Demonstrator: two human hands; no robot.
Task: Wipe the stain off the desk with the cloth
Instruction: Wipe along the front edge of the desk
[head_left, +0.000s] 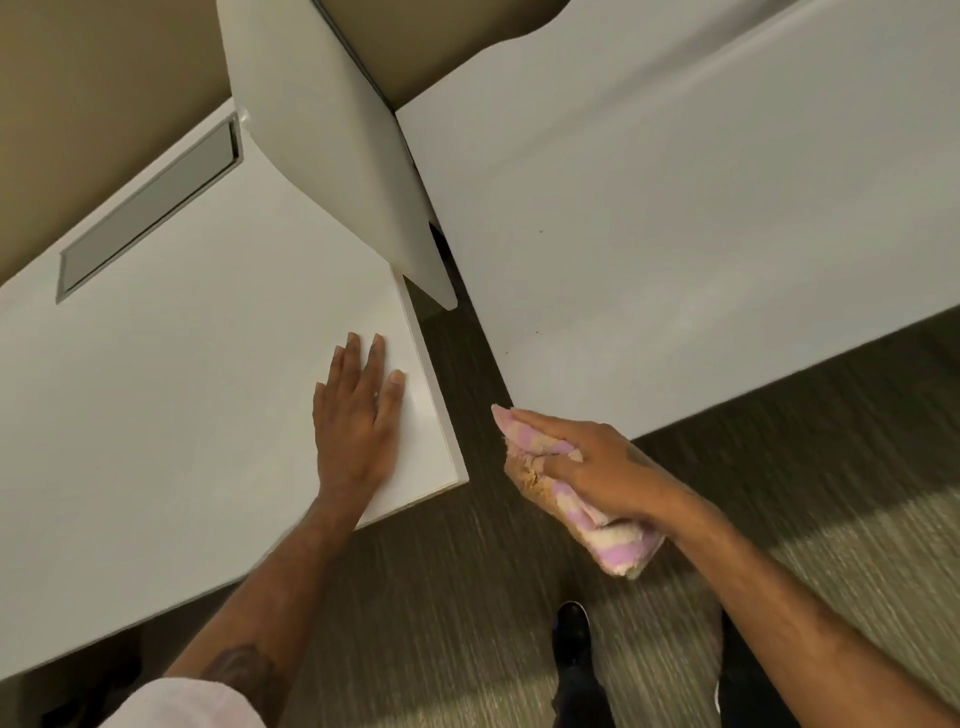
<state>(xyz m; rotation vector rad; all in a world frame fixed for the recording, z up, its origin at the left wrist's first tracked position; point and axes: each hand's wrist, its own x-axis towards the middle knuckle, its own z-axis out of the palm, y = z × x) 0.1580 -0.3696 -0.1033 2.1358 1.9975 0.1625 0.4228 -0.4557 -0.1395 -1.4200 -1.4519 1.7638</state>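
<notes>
My right hand (587, 462) is closed around a pink, cream and tan striped cloth (618, 545), held over the floor just off the near corner of the right white desk (675, 234). Small dark specks (540, 232) show on that desk's top, and another faint speck sits nearer its front edge. My left hand (358, 415) lies flat, fingers apart, on the left white desk (182, 389) near its right corner. It holds nothing.
A white divider panel (337, 156) stands between the two desks. A grey cable hatch (150, 208) is set in the left desk. Grey-green carpet (779, 467) fills the gap and foreground, with a dark shoe (571, 634) below.
</notes>
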